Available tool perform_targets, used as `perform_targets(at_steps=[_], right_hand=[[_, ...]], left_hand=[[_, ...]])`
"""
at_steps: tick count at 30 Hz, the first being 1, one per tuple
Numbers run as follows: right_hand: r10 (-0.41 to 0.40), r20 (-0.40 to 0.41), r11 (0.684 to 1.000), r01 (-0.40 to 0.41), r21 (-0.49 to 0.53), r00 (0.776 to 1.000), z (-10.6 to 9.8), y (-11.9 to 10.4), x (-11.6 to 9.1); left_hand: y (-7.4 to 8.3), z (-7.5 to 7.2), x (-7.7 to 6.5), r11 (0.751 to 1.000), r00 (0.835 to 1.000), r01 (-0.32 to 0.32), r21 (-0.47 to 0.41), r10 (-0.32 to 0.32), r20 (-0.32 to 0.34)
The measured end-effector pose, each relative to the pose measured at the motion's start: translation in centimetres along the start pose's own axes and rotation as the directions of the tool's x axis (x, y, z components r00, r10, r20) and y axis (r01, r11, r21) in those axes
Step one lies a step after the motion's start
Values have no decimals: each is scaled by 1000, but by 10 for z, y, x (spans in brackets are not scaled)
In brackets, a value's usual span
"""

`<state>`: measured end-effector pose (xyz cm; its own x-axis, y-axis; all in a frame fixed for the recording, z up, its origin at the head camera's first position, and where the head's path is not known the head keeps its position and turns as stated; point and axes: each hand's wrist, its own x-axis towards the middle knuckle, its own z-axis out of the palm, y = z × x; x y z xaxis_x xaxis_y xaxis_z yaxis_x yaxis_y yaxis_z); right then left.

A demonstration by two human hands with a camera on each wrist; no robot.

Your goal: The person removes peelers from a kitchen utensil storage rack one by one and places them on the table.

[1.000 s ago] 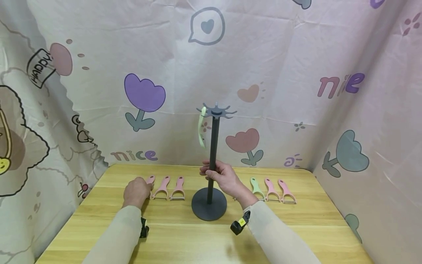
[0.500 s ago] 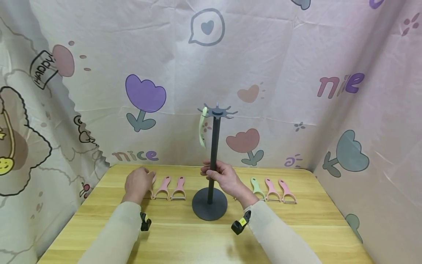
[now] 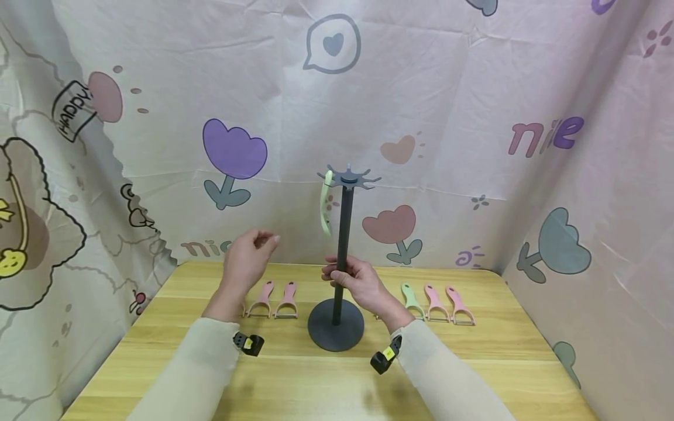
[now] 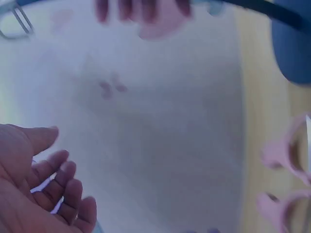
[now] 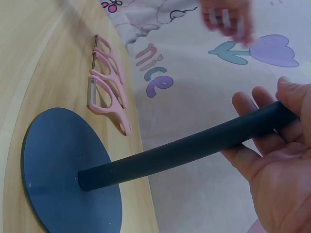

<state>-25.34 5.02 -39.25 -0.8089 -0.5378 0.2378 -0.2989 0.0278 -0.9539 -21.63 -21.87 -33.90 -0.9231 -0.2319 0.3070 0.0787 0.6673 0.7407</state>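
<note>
A dark rotating-hook-style stand has an upright pole [image 3: 344, 234], a round base [image 3: 336, 336] and a hooked top [image 3: 354, 177]. From a left hook hangs a light green Y-shaped peeler [image 3: 324, 207]. My right hand [image 3: 364, 285] holds the pole low down, thumb and fingers around it. My left hand [image 3: 244, 260] is raised above the table, left of the stand, holding nothing; its fingers are loosely bent in the left wrist view. Below it lie pink peelers [image 3: 286, 301], three of them visible in the right wrist view, one mostly hidden by my left wrist in the head view.
Right of the stand, a green peeler [image 3: 412, 299] and two pink peelers [image 3: 434, 304] lie in a row; part of another shows behind my right wrist. The wooden table [image 3: 295, 386] meets a printed cloth backdrop [image 3: 453, 76] behind and at both sides.
My left hand has risen off the leftmost pink peeler and moved up and right, without a peeler. My right hand stays on the pole, and the hanging green peeler keeps its hook.
</note>
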Motion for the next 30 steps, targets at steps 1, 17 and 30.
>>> perform_targets(at_steps=[1, 17, 30], right_hand=[[-1, 0, 1000, 1, -1, 1000, 0, 0, 0], [-3, -9, 1000, 3, 6, 1000, -1, 2, 1], [1, -4, 1000, -1, 16, 1000, 0, 2, 0]], left_hand=[[8, 0, -1, 999, 1000, -6, -35, 6, -7], [86, 1, -7, 874, 973, -152, -462, 213, 83], [103, 13, -4, 863, 974, -138, -486, 207, 92]])
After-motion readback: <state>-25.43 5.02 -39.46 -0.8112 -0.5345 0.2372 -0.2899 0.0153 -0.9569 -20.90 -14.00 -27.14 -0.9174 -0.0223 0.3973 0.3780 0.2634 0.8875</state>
